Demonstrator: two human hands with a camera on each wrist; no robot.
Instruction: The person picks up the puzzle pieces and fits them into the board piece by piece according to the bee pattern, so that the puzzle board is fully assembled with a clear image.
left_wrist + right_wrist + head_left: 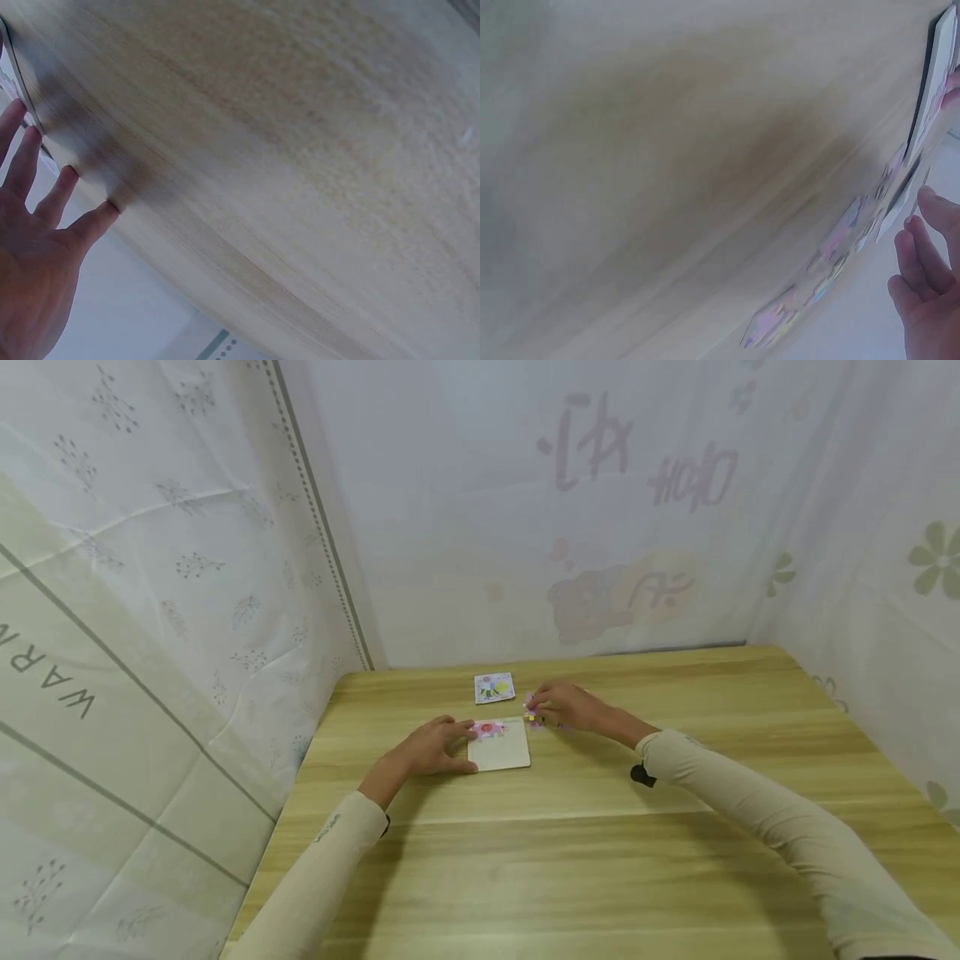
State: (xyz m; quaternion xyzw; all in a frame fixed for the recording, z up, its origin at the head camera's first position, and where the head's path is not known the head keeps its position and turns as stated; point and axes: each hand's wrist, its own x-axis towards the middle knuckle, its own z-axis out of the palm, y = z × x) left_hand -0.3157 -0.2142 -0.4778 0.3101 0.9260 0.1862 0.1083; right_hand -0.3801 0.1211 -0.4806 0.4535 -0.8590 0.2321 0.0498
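A pale square puzzle board (pixel 504 753) lies on the table, with joined pink puzzle pieces (pixel 492 728) along its far left part. My left hand (pixel 433 748) rests at the board's left side, fingers spread, thumb at the near corner and index fingertip by the pink pieces. Just beyond the board's right edge is my right hand (pixel 576 706), its thumb and fingertips pinching a thin puzzle piece (pixel 913 210), seen nearly edge-on in the right wrist view. Loose colourful pieces (pixel 842 229) lie beside and under this hand, which partly hides them in the head view.
A square picture card (pixel 494 688) with a bee-like drawing lies behind the board. The wood-grain table (pixel 480 877) reaches to a printed cloth wall (pixel 465 527) at the back, and more cloth (pixel 150 610) hangs along the left.
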